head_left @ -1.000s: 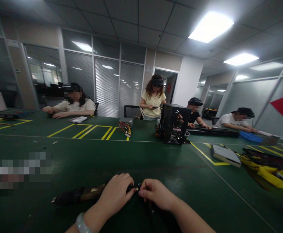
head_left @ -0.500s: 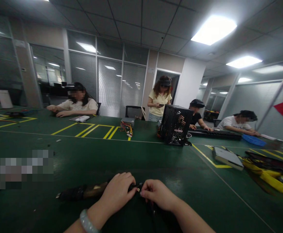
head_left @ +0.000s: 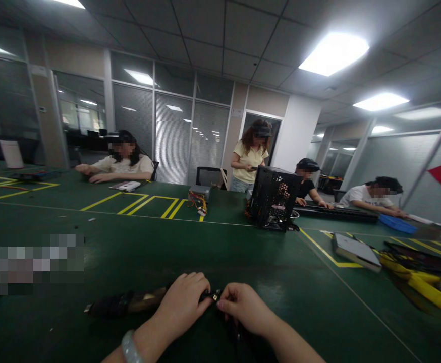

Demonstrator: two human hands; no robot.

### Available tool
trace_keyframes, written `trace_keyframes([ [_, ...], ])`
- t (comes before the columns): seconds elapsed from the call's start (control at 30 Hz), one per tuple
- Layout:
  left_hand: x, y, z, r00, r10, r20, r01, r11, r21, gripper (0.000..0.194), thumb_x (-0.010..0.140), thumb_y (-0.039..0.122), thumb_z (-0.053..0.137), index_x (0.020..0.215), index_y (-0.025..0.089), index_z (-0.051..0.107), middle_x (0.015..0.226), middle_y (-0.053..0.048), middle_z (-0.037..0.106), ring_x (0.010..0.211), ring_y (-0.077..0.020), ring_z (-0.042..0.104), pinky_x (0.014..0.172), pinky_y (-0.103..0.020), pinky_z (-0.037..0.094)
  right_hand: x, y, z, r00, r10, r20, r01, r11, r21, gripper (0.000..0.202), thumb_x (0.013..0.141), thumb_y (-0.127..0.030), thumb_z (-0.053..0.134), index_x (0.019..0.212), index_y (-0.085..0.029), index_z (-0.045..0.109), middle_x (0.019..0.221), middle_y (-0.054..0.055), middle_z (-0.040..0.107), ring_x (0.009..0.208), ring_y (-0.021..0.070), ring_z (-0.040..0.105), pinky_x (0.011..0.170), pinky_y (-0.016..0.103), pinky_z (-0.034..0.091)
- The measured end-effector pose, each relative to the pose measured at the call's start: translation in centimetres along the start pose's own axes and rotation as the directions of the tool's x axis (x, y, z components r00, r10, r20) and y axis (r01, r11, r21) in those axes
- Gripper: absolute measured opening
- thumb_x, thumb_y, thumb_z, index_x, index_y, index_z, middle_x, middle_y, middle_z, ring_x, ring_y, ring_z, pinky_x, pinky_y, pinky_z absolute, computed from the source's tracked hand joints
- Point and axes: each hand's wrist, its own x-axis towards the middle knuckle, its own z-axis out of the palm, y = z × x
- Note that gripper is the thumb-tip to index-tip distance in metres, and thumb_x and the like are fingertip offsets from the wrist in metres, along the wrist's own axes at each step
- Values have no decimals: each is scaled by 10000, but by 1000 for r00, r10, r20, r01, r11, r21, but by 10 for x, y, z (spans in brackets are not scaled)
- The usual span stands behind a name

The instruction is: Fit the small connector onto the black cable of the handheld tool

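Observation:
My left hand [head_left: 184, 302] is closed, thumb and fingers pinching a small black piece [head_left: 205, 294] that is mostly hidden. Close beside it, my right hand [head_left: 243, 305] is closed too, its thumb and forefinger at the other end of the piece. Between the fingertips shows a bright, gold-coloured bit [head_left: 215, 297], too small to name. A black cord [head_left: 237, 330] hangs below my right hand. Left of my left wrist lies a long dark object [head_left: 122, 304] with a brownish middle and a metal tip; its right end is hidden behind my left hand.
A black computer case [head_left: 275, 199] stands ahead on the green table [head_left: 160, 247]. A power supply with coloured wires [head_left: 198, 194] sits left of it. On the right are a flat silver-grey box [head_left: 356, 252] and a yellow tool bag [head_left: 428, 282]. Several people work around the far side.
The camera view has tilted up slightly, so the scene sits a little lower. Both hands keep their grip at the same small piece, with hardly any movement.

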Motion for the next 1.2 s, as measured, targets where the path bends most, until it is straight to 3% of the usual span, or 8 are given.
trace_keyframes([
  [0.23,1,-1,2,1000,-1,10,1,1000,29,92,839,277,578,901,223,618,952,-26,617,921,-219,548,791,-351,350,-6,-5,3,995,17,97,-18,1000,11,125,813,-295,624,858,-178,616,668,-20,627,492,82,526,437,156,352],
  [0.47,-1,-1,-4,999,33,-1,-33,998,-49,127,866,332,563,935,245,625,954,-12,626,908,-206,556,798,-343,354,-16,-15,0,982,14,189,-17,1000,12,132,762,-226,668,880,-176,636,711,-21,624,576,97,564,513,172,411],
  [0.57,-2,-1,-4,998,56,-11,-56,997,-50,116,877,310,546,935,245,623,953,-7,627,907,-204,555,797,-342,353,-15,-13,-2,991,-15,130,16,1000,-4,115,787,-246,652,871,-169,635,710,-13,632,591,103,563,536,186,420],
  [0.67,-1,0,-2,998,55,2,-55,998,-25,109,878,302,548,933,240,619,948,-5,619,909,-203,553,784,-335,354,-9,-10,-4,1000,-28,-10,28,1000,-8,114,825,-275,615,859,-166,614,693,-11,630,566,100,546,521,190,406],
  [0.83,0,2,-3,999,42,10,-42,999,-16,84,860,290,586,923,240,611,954,0,612,896,-200,547,786,-340,356,1,-2,-10,971,-54,-231,38,997,-74,165,857,-324,587,850,-163,620,708,-5,633,594,107,546,543,202,396],
  [1.03,0,3,-7,999,54,6,-53,998,-17,100,866,292,570,939,239,614,960,-6,617,898,-194,551,798,-338,367,0,-2,-8,977,-56,-207,10,976,-217,166,858,-326,595,851,-175,666,738,-2,669,646,119,583,584,209,386],
  [1.2,-2,-8,-12,1000,14,-20,-14,1000,12,299,832,455,590,1048,251,619,1042,-28,628,960,-233,562,848,-374,386,-3,-6,-7,985,-63,-161,20,966,-259,158,867,-317,583,858,-185,670,729,-6,674,660,120,597,589,203,383],
])
